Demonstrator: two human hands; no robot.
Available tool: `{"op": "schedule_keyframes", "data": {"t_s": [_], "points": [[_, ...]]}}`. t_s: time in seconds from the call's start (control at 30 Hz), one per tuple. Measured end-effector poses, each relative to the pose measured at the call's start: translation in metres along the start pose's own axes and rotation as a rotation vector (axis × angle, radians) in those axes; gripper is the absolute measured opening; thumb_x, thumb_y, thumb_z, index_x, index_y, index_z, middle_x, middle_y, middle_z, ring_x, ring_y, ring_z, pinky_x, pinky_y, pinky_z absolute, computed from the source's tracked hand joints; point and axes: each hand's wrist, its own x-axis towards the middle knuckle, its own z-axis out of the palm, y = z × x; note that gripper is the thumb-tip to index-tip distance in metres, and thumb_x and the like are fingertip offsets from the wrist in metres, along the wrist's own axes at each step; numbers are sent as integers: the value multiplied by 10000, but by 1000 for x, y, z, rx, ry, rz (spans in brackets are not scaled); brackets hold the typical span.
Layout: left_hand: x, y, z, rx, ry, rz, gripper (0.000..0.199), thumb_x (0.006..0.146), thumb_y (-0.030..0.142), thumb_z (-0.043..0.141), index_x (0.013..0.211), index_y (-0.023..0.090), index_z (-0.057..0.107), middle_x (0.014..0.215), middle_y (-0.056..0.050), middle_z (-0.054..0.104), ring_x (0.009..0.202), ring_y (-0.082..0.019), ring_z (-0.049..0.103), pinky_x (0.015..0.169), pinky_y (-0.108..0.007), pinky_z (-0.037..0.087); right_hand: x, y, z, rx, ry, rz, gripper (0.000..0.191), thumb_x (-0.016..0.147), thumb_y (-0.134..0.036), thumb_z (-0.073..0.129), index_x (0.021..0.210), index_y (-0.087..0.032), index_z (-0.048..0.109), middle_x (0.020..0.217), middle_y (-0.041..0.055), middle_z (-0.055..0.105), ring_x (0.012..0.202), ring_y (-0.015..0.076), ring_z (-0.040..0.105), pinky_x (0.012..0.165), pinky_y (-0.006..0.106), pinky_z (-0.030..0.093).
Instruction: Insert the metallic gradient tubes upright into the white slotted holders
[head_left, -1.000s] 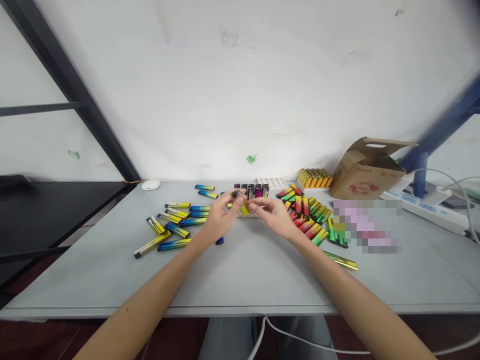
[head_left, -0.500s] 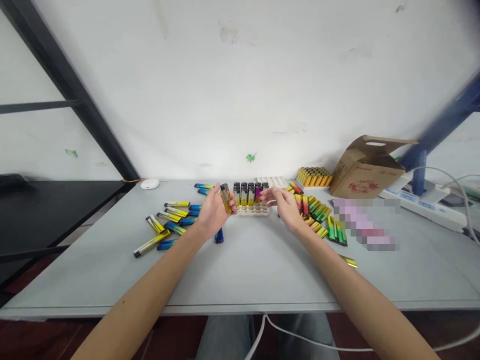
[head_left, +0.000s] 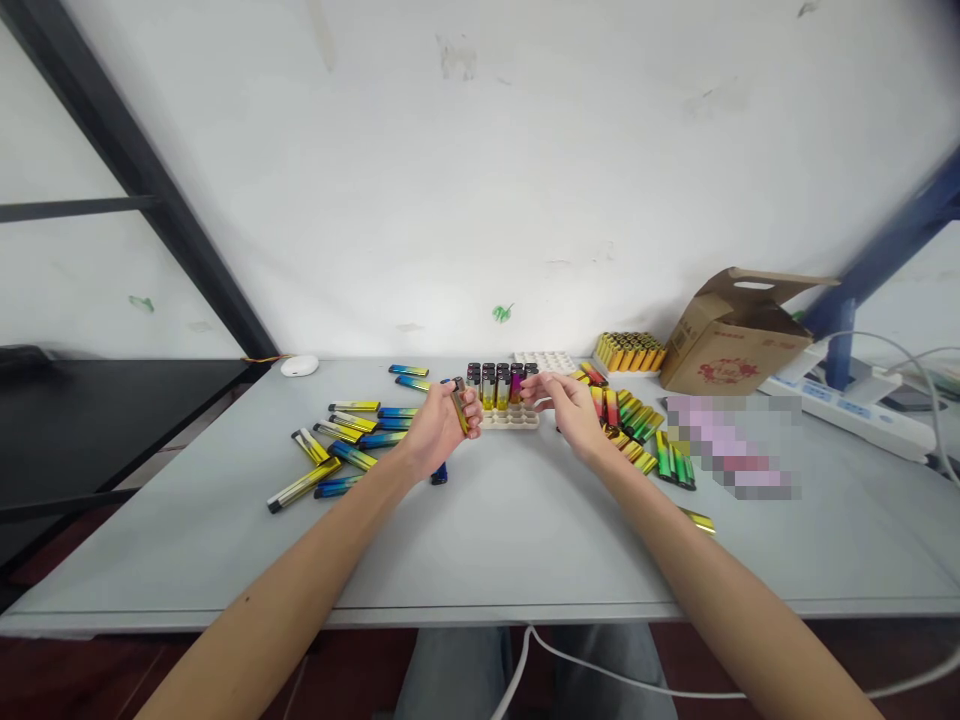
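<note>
My left hand (head_left: 441, 425) is wrapped round a lighter (head_left: 460, 408) with a dark top and a yellowish body, held tilted above the table. Just right of it stands a white tray (head_left: 517, 420) with round holes. Upright lighters with black tops fill its rear holes, several silver and yellow, and one purple lighter (head_left: 516, 386) at the right. My right hand (head_left: 566, 408) hovers beside the purple lighter, fingers curved and slightly apart, with nothing visible in them. Its fingertips are close to that lighter; whether they touch it I cannot tell.
Loose blue and yellow lighters (head_left: 352, 455) lie on the left. Red, green and yellow lighters (head_left: 641, 422) lie on the right. Behind are another white tray (head_left: 544, 360), a full tray of orange lighters (head_left: 630, 352), a cardboard box (head_left: 724, 345), a power strip (head_left: 855, 412) and a white case (head_left: 300, 366).
My left hand has shifted slightly right and down, and the lighter in it has turned a little. My right hand has hardly moved.
</note>
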Motion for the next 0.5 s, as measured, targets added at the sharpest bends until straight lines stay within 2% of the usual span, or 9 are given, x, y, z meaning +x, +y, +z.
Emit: {"op": "schedule_keyframes", "data": {"t_s": [0.3, 0.5], "points": [[-1, -5, 4, 28, 42, 8, 180, 864, 250, 326, 726, 184, 420, 677, 12, 357, 556, -117, 401, 481, -210, 363, -1, -1, 1, -27, 1, -3, 452, 835, -598, 544, 833, -173, 698, 804, 70, 702, 741, 177, 642, 641, 290, 494], [-3, -4, 6, 6, 13, -19, 210, 882, 270, 298, 727, 186, 412, 684, 10, 352, 559, -119, 397, 482, -215, 364, -1, -1, 0, -23, -5, -13, 435, 849, -573, 541, 836, -169, 700, 802, 66, 695, 735, 169, 634, 638, 283, 486]]}}
